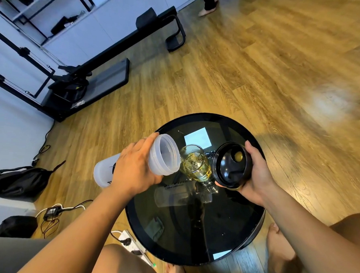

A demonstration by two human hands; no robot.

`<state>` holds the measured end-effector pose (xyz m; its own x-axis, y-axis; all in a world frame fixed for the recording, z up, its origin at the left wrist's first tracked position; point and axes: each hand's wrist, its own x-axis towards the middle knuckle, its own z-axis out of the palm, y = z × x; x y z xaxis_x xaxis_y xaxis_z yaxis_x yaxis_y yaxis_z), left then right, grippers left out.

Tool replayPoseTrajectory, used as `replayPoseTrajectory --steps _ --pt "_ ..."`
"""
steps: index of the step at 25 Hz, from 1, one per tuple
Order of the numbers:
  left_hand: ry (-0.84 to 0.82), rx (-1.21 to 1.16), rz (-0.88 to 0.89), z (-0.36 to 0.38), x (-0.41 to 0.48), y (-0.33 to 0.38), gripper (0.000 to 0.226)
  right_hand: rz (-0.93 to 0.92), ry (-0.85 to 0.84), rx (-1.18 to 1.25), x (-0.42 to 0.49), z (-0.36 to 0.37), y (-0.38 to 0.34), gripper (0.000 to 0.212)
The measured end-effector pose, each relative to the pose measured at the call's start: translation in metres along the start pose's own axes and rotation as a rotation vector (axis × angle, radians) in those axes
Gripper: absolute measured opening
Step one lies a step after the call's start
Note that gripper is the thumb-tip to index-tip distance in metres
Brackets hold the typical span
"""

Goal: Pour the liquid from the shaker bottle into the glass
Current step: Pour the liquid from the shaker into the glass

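Currently the shaker bottle (152, 162) is tipped nearly level, its open mouth at the rim of the glass (196, 163). Left hand (134, 170) is wrapped closed round the bottle's body. The glass stands upright on the round black table (191, 231) and holds yellow liquid. Just right of the glass, the right hand (256, 173) has its fingers curled shut on the black lid (232, 164), underside facing up.
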<state>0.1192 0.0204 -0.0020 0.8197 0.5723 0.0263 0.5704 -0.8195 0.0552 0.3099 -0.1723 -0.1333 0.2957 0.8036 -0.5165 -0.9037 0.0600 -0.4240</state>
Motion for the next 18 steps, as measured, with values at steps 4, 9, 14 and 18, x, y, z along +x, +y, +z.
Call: replayPoseTrajectory --steps 4,9,14,18 --pt "0.011 0.016 0.012 -0.0004 0.0005 0.0002 0.108 0.003 -0.003 -0.004 0.0009 -0.0008 0.0007 0.072" --pt "0.017 0.033 0.027 -0.001 0.0015 0.0004 0.106 0.003 -0.007 -0.006 0.0021 -0.0022 0.0009 0.07" --pt "0.02 0.054 0.042 -0.0033 0.0036 0.0032 0.106 0.008 -0.005 -0.01 0.0031 -0.0035 0.0014 0.071" --pt "0.019 0.066 0.04 -0.0038 0.004 0.0026 0.107 0.005 -0.008 -0.023 0.0028 -0.0025 0.0014 0.076"
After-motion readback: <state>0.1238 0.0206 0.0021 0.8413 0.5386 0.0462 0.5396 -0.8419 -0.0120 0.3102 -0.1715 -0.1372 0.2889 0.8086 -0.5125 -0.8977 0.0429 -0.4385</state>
